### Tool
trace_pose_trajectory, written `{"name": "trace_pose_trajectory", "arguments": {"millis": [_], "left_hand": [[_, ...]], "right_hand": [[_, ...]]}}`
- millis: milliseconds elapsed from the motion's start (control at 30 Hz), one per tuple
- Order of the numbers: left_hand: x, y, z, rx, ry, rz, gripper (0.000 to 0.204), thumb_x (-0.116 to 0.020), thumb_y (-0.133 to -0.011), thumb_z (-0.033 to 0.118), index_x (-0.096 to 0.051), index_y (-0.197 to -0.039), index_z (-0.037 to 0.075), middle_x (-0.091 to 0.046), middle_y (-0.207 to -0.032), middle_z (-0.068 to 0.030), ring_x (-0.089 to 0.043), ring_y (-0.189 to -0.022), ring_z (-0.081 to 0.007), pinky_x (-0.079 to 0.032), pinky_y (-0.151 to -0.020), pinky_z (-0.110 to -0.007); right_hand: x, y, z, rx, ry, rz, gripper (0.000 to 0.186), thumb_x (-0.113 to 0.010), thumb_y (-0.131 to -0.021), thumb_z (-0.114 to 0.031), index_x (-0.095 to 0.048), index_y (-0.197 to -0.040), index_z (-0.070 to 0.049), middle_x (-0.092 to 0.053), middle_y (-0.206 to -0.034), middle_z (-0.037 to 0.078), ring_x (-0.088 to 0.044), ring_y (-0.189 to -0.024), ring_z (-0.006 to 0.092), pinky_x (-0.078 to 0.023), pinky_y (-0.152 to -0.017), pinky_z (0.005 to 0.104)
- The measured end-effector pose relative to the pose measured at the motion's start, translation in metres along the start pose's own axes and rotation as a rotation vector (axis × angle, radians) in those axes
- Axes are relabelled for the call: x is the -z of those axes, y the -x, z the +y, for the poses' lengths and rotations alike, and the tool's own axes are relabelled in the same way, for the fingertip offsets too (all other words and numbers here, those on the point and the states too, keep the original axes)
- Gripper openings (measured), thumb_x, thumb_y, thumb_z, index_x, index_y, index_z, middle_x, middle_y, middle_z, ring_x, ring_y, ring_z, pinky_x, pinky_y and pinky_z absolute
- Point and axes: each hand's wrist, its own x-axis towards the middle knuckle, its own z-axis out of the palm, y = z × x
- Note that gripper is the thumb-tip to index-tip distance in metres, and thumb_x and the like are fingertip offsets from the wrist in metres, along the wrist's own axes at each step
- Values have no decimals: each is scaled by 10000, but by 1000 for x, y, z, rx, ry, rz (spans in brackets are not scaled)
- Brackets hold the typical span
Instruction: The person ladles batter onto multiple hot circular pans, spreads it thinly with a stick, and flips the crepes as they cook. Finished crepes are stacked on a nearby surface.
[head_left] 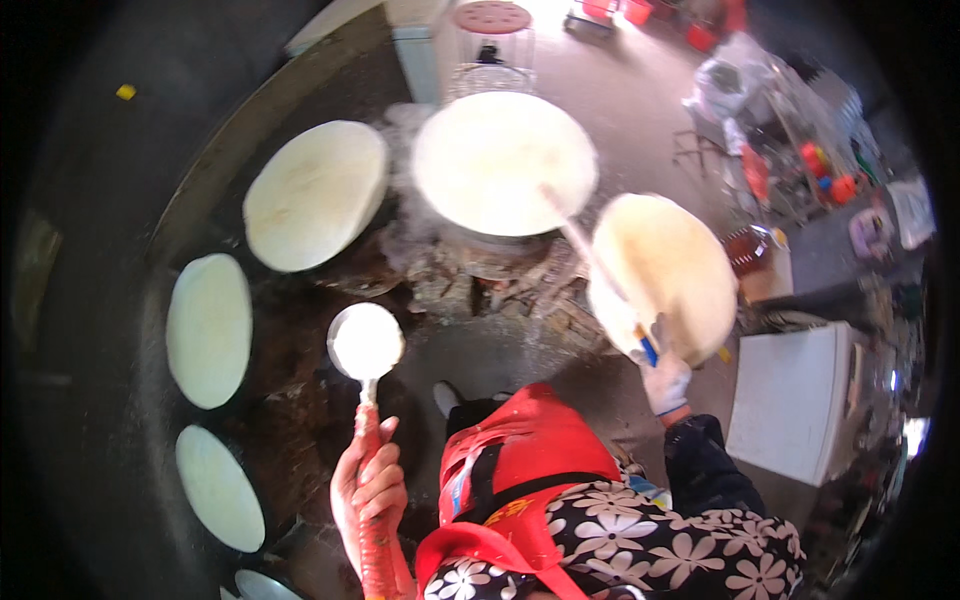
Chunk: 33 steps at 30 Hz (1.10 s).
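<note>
My left hand [368, 482] is wrapped round the red-covered handle of a ladle [366, 341], whose round bowl is full of white batter. In a white glove, my right hand [664, 374] grips a long thin spatula [603, 268] by its blue handle. The spatula's blurred far end lies over the middle round flatbread [490, 150], which is pale and steaming on its griddle. Beneath the spatula's near part is a browner flatbread [672, 265] at the right; whether the blade touches either one I cannot tell.
More pale flatbreads [316, 196] curve round to the left, including an oval one [209, 331] and a lower one [220, 488]. Firewood and rubble [510, 290] lie below the middle griddle. A white cabinet [790, 395] stands at the right, near a bottle of brown liquid [748, 250]. Behind is a red-topped stool [492, 17].
</note>
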Motion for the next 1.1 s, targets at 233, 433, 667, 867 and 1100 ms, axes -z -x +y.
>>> {"name": "trace_pose_trajectory", "arguments": {"millis": [233, 433, 667, 867, 1100], "left_hand": [[-38, 46, 17, -115, -27, -20, 504, -436, -1132, 193, -411, -1508, -142, -466, -777, -69, -451, -498, -96, -421, -415, -258], [-48, 57, 112, -133, 4, -21, 495, -486, -1118, 204, -461, -1479, -135, -497, -744, -76, -508, -496, -126, -455, -436, -271], [-46, 82, 182, -262, 67, -12, 500, -462, -1129, 238, -463, -1477, -121, -468, -733, -59, -480, -478, -116, -442, -420, -267], [-55, 99, 211, -347, 76, 13, 496, -476, -1126, 256, -471, -1466, -105, -480, -736, -61, -507, -490, -125, -456, -433, -266], [-52, 97, 229, -330, 82, -33, 496, -475, -1123, 249, -464, -1467, -108, -470, -739, -60, -509, -503, -113, -443, -424, -258]], "right_hand": [[9, -100, -215, 264, -272, 68, 591, -697, -996, -261, -542, -1555, -145, -732, -1218, 246, -739, -1048, 411, -584, -909, 467], [-95, -205, -419, 146, -445, -7, 522, -687, -961, -386, -635, -1396, -102, -745, -1164, 231, -721, -1086, 420, -565, -945, 502], [-172, -260, -529, -169, -506, -124, 585, -744, -864, -396, -649, -1295, -11, -720, -1221, 309, -694, -1171, 465, -547, -1006, 530], [-146, -275, -581, 34, -507, 69, 538, -632, -909, -213, -580, -1440, -149, -732, -1183, 280, -701, -1115, 482, -550, -963, 558], [-101, -262, -620, 246, -418, 134, 449, -626, -968, -291, -588, -1368, -91, -726, -1132, 301, -692, -1067, 515, -540, -930, 587]]}}
